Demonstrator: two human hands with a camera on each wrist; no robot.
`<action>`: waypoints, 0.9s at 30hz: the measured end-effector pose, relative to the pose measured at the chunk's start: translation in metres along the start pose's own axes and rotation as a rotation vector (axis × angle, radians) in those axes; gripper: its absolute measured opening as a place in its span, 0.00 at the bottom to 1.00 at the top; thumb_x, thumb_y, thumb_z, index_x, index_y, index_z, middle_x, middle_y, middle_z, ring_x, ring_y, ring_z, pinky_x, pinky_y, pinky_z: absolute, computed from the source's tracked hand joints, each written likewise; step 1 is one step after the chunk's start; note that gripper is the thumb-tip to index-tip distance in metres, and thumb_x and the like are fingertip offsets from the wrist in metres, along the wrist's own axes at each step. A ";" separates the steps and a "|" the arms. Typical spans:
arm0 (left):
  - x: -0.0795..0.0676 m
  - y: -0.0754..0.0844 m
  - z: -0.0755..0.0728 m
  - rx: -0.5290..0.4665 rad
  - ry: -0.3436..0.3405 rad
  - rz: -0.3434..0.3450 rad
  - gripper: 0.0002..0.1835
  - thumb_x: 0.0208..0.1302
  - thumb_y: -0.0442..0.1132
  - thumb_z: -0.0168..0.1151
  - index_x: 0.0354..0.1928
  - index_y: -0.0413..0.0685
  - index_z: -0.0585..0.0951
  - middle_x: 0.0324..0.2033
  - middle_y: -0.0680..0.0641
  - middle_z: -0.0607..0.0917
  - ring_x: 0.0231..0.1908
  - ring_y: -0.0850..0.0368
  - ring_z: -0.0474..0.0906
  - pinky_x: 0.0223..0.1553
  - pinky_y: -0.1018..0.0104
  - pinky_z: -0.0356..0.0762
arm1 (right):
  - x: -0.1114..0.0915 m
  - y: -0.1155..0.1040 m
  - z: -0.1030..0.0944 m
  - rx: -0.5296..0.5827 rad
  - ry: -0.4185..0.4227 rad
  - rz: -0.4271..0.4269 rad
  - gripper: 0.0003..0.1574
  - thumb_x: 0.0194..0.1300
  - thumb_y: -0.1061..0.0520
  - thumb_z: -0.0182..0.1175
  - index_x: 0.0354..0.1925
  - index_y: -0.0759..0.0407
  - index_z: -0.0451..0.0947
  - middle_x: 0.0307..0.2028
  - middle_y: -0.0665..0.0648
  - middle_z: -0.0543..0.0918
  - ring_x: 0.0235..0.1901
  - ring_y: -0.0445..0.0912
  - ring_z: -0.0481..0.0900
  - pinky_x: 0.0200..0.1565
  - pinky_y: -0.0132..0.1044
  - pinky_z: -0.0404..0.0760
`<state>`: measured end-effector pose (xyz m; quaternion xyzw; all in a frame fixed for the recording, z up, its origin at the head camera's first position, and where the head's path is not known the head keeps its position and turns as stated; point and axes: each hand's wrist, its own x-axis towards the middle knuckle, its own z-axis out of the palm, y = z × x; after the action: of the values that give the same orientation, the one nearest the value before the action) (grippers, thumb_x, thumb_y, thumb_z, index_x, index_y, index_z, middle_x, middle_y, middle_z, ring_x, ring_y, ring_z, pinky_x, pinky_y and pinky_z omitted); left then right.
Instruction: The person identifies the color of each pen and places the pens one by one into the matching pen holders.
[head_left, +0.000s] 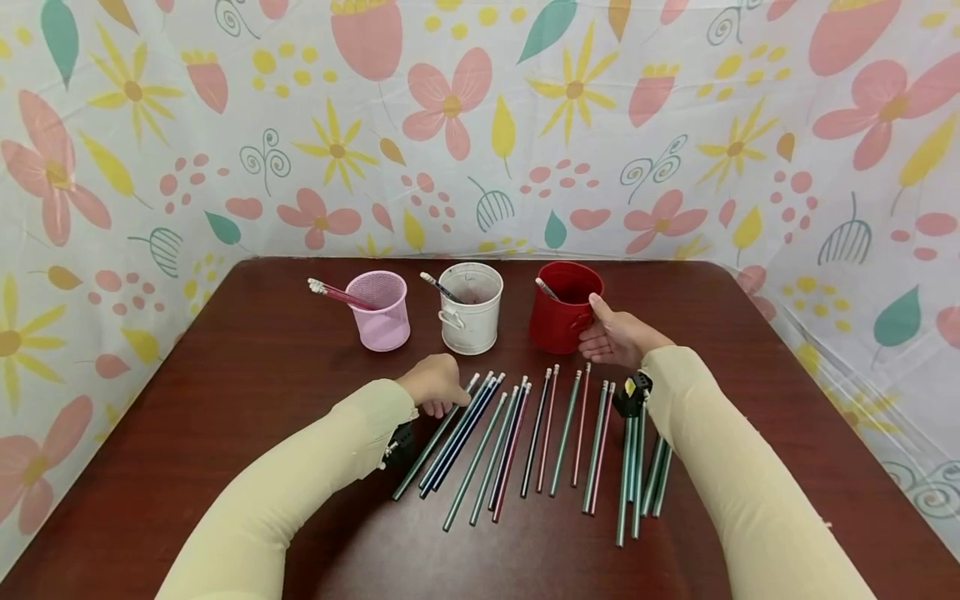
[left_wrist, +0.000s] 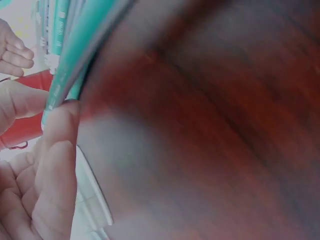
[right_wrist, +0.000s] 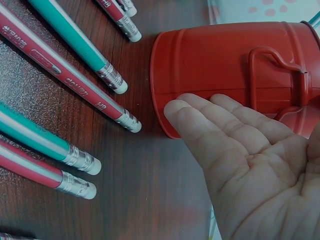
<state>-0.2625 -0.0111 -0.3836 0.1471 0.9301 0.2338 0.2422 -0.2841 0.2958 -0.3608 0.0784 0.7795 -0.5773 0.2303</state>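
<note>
My left hand (head_left: 437, 385) is at the left end of the row of pencils. In the left wrist view its thumb and forefinger pinch a green pencil (left_wrist: 82, 42) near one end. Several dark blue pencils (head_left: 459, 443) lie just right of it. My right hand (head_left: 615, 335) is beside the red bucket (head_left: 551, 325), palm turned toward it and fingers extended. The right wrist view shows the fingertips at the bucket's side, below its wire handle (right_wrist: 252, 75); whether they press on it I cannot tell. One pencil (head_left: 547, 289) leans inside the red bucket.
Left of the red bucket stand a white bucket (head_left: 472, 333) with a dark pencil and a pink mesh cup (head_left: 386, 329) with red pencils. Green, red and dark pencils spread across the brown table (head_left: 300, 367), some under my right forearm. A flowered cloth (head_left: 480, 125) hangs behind.
</note>
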 end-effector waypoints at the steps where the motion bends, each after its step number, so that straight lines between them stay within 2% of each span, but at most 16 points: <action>1: -0.001 0.001 -0.001 -0.013 0.008 0.009 0.15 0.56 0.36 0.64 0.14 0.38 0.79 0.10 0.46 0.80 0.10 0.58 0.75 0.15 0.66 0.78 | 0.000 0.000 0.000 -0.001 0.002 0.000 0.56 0.70 0.29 0.30 0.59 0.82 0.60 0.52 0.71 0.76 0.42 0.50 0.80 0.47 0.37 0.79; 7: -0.006 0.009 -0.011 -0.037 0.076 0.044 0.17 0.58 0.37 0.63 0.13 0.39 0.79 0.09 0.48 0.78 0.11 0.57 0.77 0.17 0.65 0.79 | 0.000 -0.001 0.000 -0.005 0.001 -0.005 0.54 0.71 0.30 0.28 0.59 0.82 0.60 0.50 0.70 0.77 0.40 0.49 0.80 0.47 0.37 0.79; 9: -0.007 0.013 -0.015 -0.077 0.100 0.062 0.16 0.59 0.37 0.61 0.14 0.39 0.79 0.09 0.48 0.79 0.12 0.58 0.77 0.19 0.64 0.80 | 0.000 -0.001 0.000 -0.005 0.002 -0.002 0.54 0.71 0.30 0.29 0.59 0.82 0.60 0.50 0.70 0.76 0.40 0.49 0.80 0.47 0.37 0.79; 16: -0.009 0.024 -0.030 -0.434 0.143 0.148 0.07 0.58 0.32 0.59 0.24 0.36 0.79 0.17 0.44 0.83 0.19 0.58 0.81 0.30 0.60 0.83 | -0.001 -0.002 0.001 -0.002 -0.007 0.007 0.55 0.70 0.28 0.30 0.59 0.80 0.60 0.48 0.67 0.78 0.40 0.48 0.79 0.46 0.36 0.79; 21: -0.015 0.032 -0.043 -0.563 0.211 0.209 0.06 0.58 0.29 0.58 0.28 0.32 0.80 0.18 0.46 0.83 0.19 0.63 0.80 0.32 0.62 0.83 | -0.002 -0.002 0.000 -0.008 -0.011 0.004 0.56 0.69 0.28 0.30 0.60 0.81 0.59 0.50 0.69 0.76 0.40 0.48 0.79 0.45 0.35 0.79; 27: -0.022 0.040 -0.054 -0.751 0.348 0.306 0.03 0.59 0.26 0.60 0.32 0.29 0.78 0.30 0.34 0.86 0.22 0.64 0.81 0.32 0.66 0.83 | -0.001 -0.001 0.000 -0.013 -0.010 0.004 0.56 0.69 0.28 0.29 0.59 0.81 0.60 0.49 0.68 0.77 0.41 0.48 0.79 0.45 0.35 0.79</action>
<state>-0.2660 -0.0048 -0.3131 0.1432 0.7752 0.6099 0.0811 -0.2836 0.2958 -0.3594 0.0755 0.7818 -0.5723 0.2357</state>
